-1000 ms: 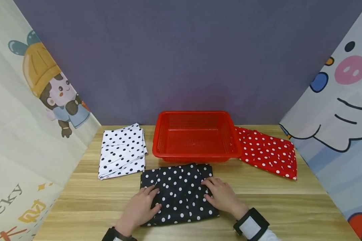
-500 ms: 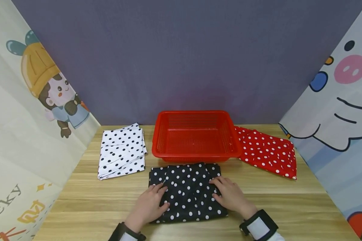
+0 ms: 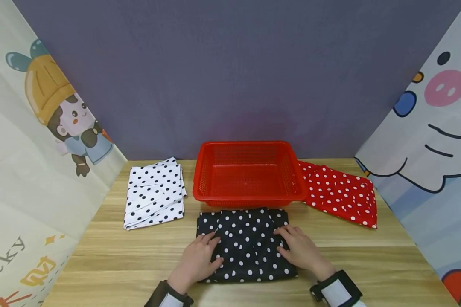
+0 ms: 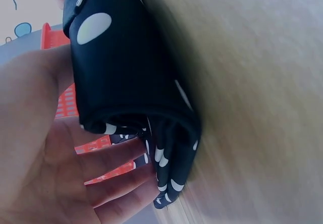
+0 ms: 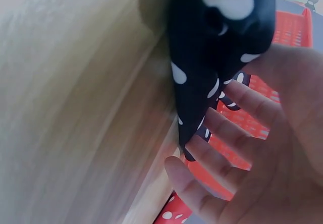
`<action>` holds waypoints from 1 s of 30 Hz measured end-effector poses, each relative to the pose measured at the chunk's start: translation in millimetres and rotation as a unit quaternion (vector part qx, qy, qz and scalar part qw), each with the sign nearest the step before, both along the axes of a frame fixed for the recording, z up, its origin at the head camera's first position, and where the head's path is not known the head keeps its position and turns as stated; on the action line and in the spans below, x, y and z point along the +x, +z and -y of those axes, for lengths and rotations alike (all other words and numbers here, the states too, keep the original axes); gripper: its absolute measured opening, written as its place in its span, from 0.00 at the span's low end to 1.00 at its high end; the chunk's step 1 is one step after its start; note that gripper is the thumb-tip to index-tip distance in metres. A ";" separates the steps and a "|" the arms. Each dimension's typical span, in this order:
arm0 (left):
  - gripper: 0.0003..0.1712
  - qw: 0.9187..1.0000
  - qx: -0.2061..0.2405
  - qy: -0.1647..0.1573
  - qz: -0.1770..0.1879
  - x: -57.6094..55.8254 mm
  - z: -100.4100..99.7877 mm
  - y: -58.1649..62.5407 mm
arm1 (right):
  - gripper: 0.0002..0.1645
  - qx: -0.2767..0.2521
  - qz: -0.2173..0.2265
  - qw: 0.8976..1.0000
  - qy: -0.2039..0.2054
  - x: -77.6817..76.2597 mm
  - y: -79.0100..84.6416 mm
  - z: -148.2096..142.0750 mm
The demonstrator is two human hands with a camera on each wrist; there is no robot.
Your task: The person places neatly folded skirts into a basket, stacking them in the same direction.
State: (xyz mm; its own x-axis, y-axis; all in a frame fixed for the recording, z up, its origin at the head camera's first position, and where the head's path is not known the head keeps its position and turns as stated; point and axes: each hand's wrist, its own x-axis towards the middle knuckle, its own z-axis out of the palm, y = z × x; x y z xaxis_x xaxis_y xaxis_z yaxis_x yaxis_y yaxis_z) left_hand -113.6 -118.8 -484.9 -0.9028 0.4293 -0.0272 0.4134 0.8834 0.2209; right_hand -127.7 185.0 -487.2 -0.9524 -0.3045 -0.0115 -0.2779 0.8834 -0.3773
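A folded black cloth (image 3: pixel 249 245) with white dots lies flat on the table in front of the basket. My left hand (image 3: pixel 196 261) touches its left side, thumb and fingertips on the fabric. On the opposite side my right hand (image 3: pixel 302 251) rests against the edge in the same way. Both wrist views show fairly straight fingers along the cloth's layered folds, with the thumbs partly hidden by fabric. Directly behind the cloth stands a red plastic basket (image 3: pixel 249 200), with nothing visible inside.
A folded white cloth (image 3: pixel 155 194) with black dots lies at the left. To the right, a folded red cloth (image 3: pixel 342 196) with white dots reaches up to the basket's side. A grey-blue wall (image 3: pixel 230 76) rises behind the wooden table (image 3: pixel 119 260).
Both hands have shifted to the right together, and the black cloth has slid along with them, ending more centred before the basket. The basket and the other cloths have stayed put.
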 end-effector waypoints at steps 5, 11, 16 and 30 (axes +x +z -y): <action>0.34 1.000 0.000 0.001 -0.001 0.4 -3.8 1.0 | 0.24 -0.005 0.008 1.000 -0.005 0.5 -1.7 -3.7; 0.34 1.000 -0.003 0.001 0.000 0.6 -8.1 2.1 | 0.24 -0.002 0.009 1.000 -0.016 2.0 -3.2 -6.9; 0.34 1.000 -0.004 0.003 0.001 -0.3 -9.8 1.5 | 0.24 -0.004 0.003 1.000 -0.015 2.7 -2.4 -7.7; 0.32 1.000 0.007 0.004 0.004 -0.7 -10.8 3.5 | 0.24 0.008 0.004 1.000 -0.025 4.8 1.4 -4.3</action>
State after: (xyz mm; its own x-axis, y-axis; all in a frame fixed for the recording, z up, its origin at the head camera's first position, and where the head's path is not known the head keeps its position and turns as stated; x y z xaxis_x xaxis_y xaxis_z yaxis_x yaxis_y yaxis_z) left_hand -114.3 -108.0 -481.5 -0.9059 0.4227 -0.0273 0.4050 0.8832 0.2367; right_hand -122.8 189.3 -485.7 -0.9664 -0.2560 -0.0228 -0.2303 0.9020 -0.3653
